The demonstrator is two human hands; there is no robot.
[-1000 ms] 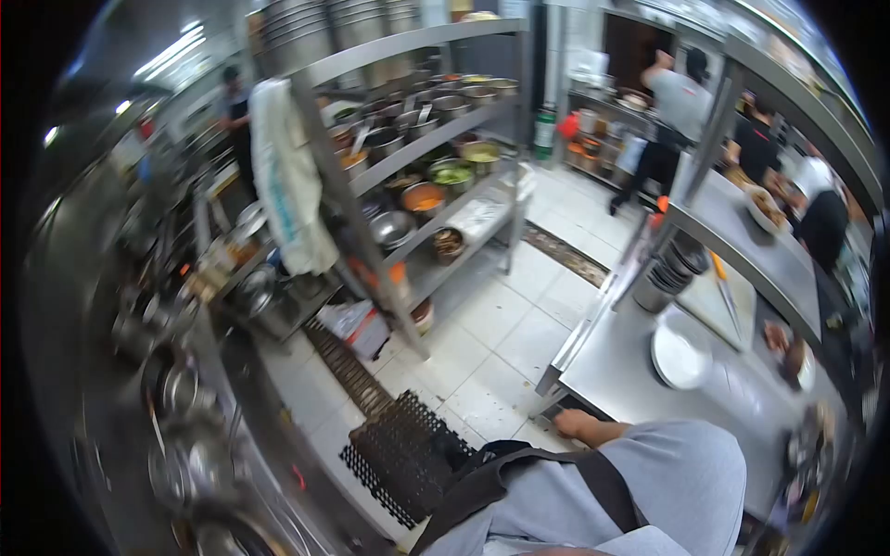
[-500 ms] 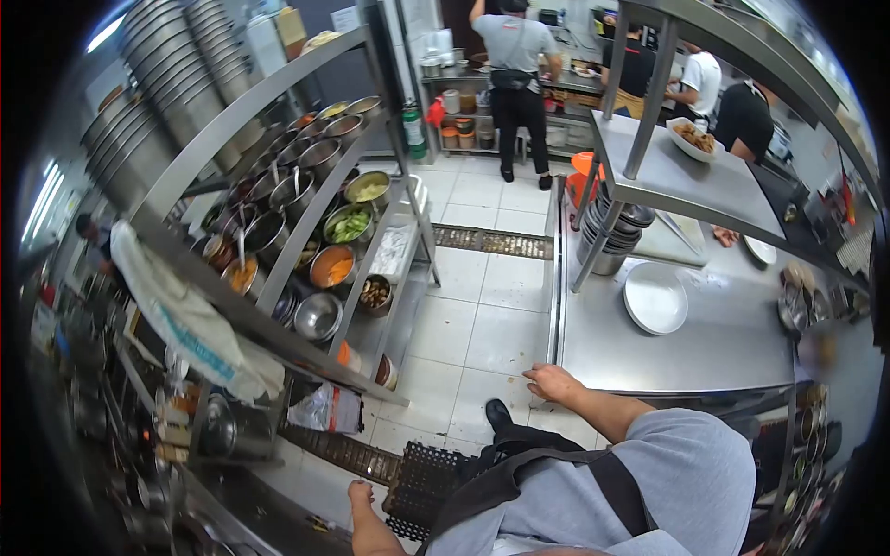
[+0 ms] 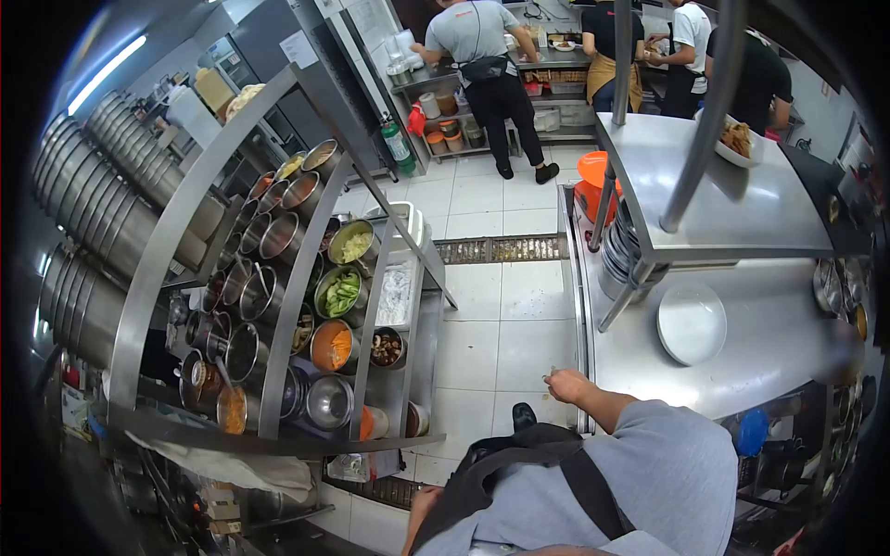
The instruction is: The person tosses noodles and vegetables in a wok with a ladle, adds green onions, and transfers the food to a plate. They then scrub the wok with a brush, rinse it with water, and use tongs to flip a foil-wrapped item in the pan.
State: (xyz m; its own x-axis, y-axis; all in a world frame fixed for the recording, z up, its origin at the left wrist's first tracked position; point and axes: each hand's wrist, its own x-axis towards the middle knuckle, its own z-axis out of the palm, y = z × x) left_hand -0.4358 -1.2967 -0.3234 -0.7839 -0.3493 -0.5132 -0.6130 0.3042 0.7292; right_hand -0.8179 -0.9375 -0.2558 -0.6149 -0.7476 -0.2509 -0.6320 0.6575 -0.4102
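Note:
My right hand point(image 3: 567, 385) hangs beside the near left edge of the steel table point(image 3: 621, 366). Its fingers are curled in, and no held object stands out. Low in the view, my left hand point(image 3: 425, 501) is partly behind my apron point(image 3: 501, 473), its fingers mostly hidden. A white plate point(image 3: 692, 324) lies on the steel table to the right of my right hand. Left of me a steel rack point(image 3: 271, 371) holds metal pots, among them one with green vegetables point(image 3: 341, 292), one with orange slices point(image 3: 336, 347) and an empty-looking bowl point(image 3: 330, 400).
A white tiled floor point(image 3: 468, 352) runs ahead between rack and table, crossed by a drain grate point(image 3: 501, 249). A person in a grey shirt point(image 3: 468, 32) stands at the back counter, with several co-workers to the right. A dish of food point(image 3: 739, 144) sits on the upper shelf point(image 3: 686, 176).
The view has shifted forward and turned, so the rack and its pots look closer. My left hand has slipped further behind my body. The grey-shirted person's raised arm is now lowered.

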